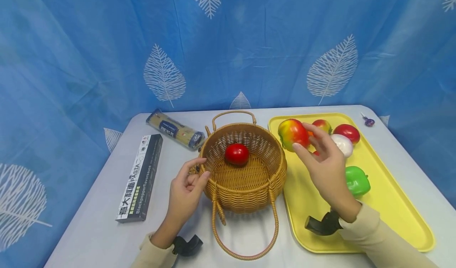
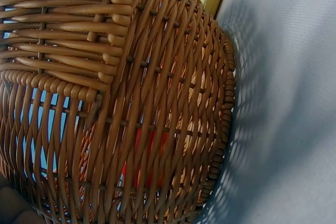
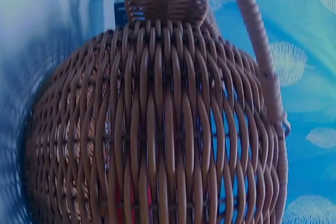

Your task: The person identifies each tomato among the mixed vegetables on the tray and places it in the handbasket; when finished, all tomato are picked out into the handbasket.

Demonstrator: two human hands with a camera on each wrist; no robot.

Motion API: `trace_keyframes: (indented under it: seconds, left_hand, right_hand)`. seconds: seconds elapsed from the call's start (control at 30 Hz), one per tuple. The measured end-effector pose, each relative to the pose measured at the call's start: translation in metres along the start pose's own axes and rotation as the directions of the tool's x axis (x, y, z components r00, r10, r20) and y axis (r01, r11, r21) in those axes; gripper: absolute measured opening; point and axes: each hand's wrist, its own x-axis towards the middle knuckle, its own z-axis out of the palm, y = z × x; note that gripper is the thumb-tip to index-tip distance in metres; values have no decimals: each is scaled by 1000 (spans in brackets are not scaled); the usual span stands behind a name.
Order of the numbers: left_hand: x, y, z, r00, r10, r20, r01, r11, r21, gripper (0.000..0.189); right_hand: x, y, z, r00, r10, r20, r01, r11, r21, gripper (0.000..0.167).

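A round wicker basket (image 1: pixel 246 200) stands in the middle of the table, with one red oval fruit (image 1: pixel 236 154) inside. At its left rim, my left hand (image 1: pixel 185 189) holds the edge between thumb and fingers. My right hand (image 1: pixel 325 169) pinches a red-and-yellow apple-like fruit (image 1: pixel 293 135) by its right side, just right of the basket and over the tray's left edge. Woven wall (image 2: pixel 168 93) fills most of the left wrist view, with part of the hand at the lower left. The right wrist view shows the basket's wall (image 3: pixel 157 119) and no hand.
A yellow tray (image 1: pixel 395 216) on the right bears a green pepper (image 1: pixel 357 181), a white onion-like piece (image 1: pixel 342 144) and several red fruits. Left of the basket lie a pasta box (image 1: pixel 140 179) and a spaghetti packet (image 1: pixel 174 129). One basket handle (image 1: pixel 246 256) hangs toward me; a lollipop (image 1: pixel 368 121) lies far right.
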Motion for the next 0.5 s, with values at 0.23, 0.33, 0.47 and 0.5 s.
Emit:
trace_keyframes:
  seconds: [0.23,0.33,0.47,0.5]
  left_hand:
    - [0,1,0,1000,8,1,-8,1000,-4,37]
    - [0,0,0,1000,8,1,-8,1000,-5,37]
    - [0,0,0,1000,8,0,-8,1000,-3,36]
    - [0,0,0,1000,8,-1,-8,1000,-1,36]
  right_hand:
    - [-6,-3,8,997,-46,54,42,996,72,55]
    - [-7,-1,11,995,-71,74,63,992,111,55]
    - [-9,-1,14,993,-79,86,70,992,106,56]
    - [-9,-1,15,993,-78,90,69,993,98,56]
